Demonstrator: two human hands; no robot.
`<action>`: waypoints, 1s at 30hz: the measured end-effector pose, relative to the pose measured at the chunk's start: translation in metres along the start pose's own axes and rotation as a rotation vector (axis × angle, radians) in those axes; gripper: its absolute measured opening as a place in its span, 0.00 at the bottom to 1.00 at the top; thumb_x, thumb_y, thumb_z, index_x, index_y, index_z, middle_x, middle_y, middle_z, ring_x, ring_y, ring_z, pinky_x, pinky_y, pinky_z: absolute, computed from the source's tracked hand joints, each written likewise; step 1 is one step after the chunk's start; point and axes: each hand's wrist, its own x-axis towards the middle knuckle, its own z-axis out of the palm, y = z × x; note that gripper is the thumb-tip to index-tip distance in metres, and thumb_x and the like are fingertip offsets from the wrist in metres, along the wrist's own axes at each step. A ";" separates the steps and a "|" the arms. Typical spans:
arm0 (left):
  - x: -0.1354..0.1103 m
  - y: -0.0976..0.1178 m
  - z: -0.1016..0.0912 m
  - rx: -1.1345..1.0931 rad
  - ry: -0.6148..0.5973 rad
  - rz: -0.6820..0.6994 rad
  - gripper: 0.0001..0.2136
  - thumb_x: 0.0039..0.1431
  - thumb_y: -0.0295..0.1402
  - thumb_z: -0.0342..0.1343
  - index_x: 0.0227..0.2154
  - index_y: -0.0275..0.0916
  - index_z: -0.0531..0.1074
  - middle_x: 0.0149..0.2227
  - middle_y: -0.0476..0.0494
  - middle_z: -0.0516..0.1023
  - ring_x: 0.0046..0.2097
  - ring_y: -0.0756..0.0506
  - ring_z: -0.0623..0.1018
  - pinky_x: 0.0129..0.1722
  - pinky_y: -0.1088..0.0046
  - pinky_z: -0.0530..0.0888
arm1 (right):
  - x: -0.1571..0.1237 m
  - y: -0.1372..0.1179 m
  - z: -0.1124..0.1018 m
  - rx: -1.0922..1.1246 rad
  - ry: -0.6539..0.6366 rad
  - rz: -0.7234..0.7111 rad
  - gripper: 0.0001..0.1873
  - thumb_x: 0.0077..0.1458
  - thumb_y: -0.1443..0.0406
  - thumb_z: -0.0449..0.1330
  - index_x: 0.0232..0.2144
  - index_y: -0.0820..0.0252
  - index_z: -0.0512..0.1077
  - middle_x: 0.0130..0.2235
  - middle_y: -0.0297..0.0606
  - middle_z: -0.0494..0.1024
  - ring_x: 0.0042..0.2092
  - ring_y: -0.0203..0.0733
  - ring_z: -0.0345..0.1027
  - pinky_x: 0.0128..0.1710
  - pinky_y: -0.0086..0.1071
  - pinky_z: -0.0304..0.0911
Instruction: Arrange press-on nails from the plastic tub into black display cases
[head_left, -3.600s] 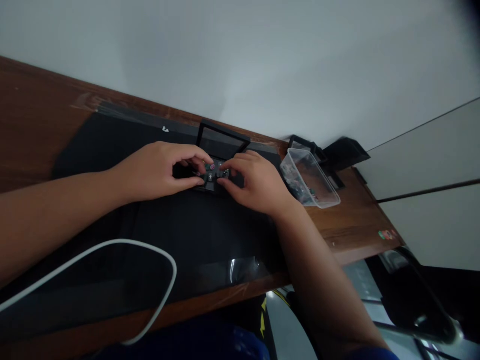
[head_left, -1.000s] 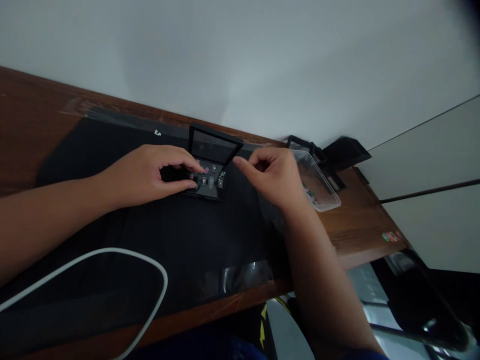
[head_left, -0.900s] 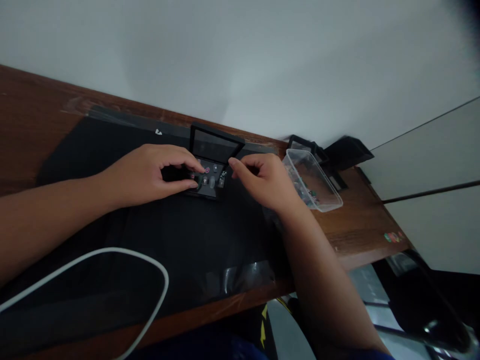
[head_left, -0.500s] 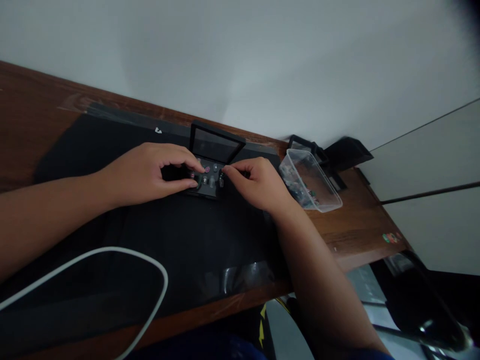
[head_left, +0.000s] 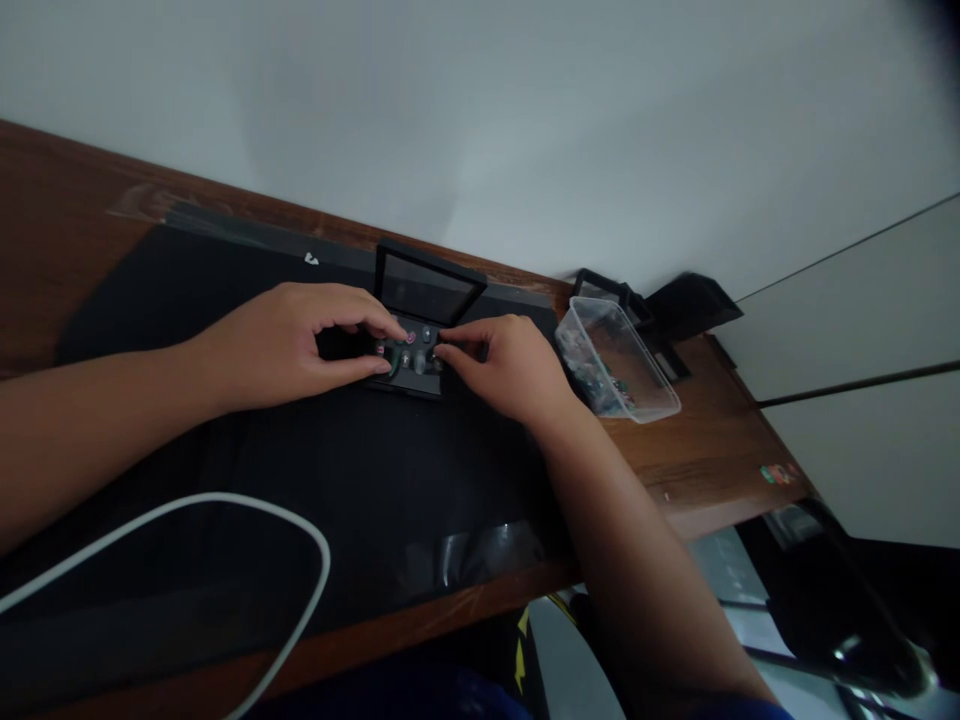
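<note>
A small black case (head_left: 411, 362) lies open on the black mat (head_left: 315, 460), its lid (head_left: 425, 285) raised toward the wall. Several small round pieces, some pink, sit in rows on its tray. My left hand (head_left: 289, 340) grips the case's left side between thumb and forefinger. My right hand (head_left: 508, 368) reaches in from the right, thumb and forefinger pinched over the tray's right end; what they hold is too small to make out.
A clear plastic tub (head_left: 616, 356) with several small pieces stands right of my right hand on the wooden desk (head_left: 720, 450). Black holders (head_left: 686, 305) sit behind it by the wall. A white cable (head_left: 225, 505) loops over the mat at front left.
My right hand went to the clear tub, came back, and now pinches down at the tray's right end. My left hand kept its grip on the case.
</note>
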 end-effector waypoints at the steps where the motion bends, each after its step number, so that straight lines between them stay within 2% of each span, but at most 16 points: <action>1: 0.000 0.000 0.000 -0.001 0.005 0.010 0.16 0.65 0.50 0.61 0.48 0.52 0.84 0.50 0.48 0.87 0.49 0.40 0.84 0.48 0.69 0.79 | 0.000 -0.001 0.000 -0.003 -0.007 -0.003 0.16 0.67 0.60 0.67 0.54 0.55 0.87 0.38 0.40 0.89 0.37 0.45 0.78 0.39 0.37 0.63; 6: 0.000 -0.002 0.001 -0.008 0.007 0.035 0.15 0.65 0.48 0.61 0.48 0.51 0.84 0.50 0.48 0.87 0.49 0.40 0.85 0.49 0.68 0.79 | -0.003 -0.004 -0.002 0.031 -0.069 0.006 0.20 0.67 0.61 0.67 0.59 0.55 0.85 0.38 0.37 0.88 0.35 0.41 0.76 0.37 0.34 0.62; 14: 0.000 0.001 0.001 -0.022 0.027 0.036 0.13 0.65 0.47 0.61 0.45 0.50 0.83 0.48 0.49 0.87 0.47 0.41 0.85 0.47 0.69 0.79 | -0.005 -0.008 -0.001 0.028 0.043 0.087 0.20 0.61 0.56 0.73 0.53 0.55 0.87 0.34 0.36 0.86 0.36 0.43 0.77 0.36 0.35 0.61; 17: 0.001 0.001 0.001 -0.026 0.015 0.025 0.13 0.64 0.47 0.61 0.45 0.50 0.83 0.48 0.49 0.87 0.48 0.40 0.85 0.47 0.68 0.79 | -0.006 -0.011 -0.001 0.001 0.047 0.130 0.16 0.61 0.55 0.72 0.46 0.55 0.88 0.32 0.37 0.85 0.36 0.44 0.77 0.36 0.35 0.61; 20: 0.001 0.001 0.000 -0.023 0.015 0.018 0.13 0.64 0.48 0.60 0.45 0.51 0.83 0.48 0.49 0.87 0.48 0.40 0.85 0.47 0.68 0.79 | -0.007 -0.014 -0.002 -0.019 0.040 0.157 0.16 0.62 0.55 0.70 0.47 0.55 0.89 0.32 0.38 0.85 0.36 0.45 0.77 0.37 0.36 0.63; 27: 0.000 0.000 0.001 -0.016 0.025 0.028 0.12 0.64 0.48 0.61 0.44 0.51 0.83 0.46 0.51 0.87 0.47 0.41 0.85 0.46 0.68 0.79 | -0.008 -0.010 -0.001 -0.013 0.040 0.082 0.10 0.64 0.61 0.69 0.45 0.51 0.89 0.35 0.37 0.87 0.37 0.44 0.77 0.37 0.36 0.63; 30: 0.001 0.001 0.001 -0.016 0.023 0.025 0.13 0.64 0.48 0.61 0.44 0.51 0.84 0.46 0.51 0.87 0.47 0.40 0.85 0.46 0.68 0.79 | -0.007 -0.006 0.000 -0.009 0.057 0.034 0.12 0.64 0.66 0.66 0.46 0.52 0.88 0.39 0.37 0.89 0.39 0.44 0.78 0.40 0.36 0.65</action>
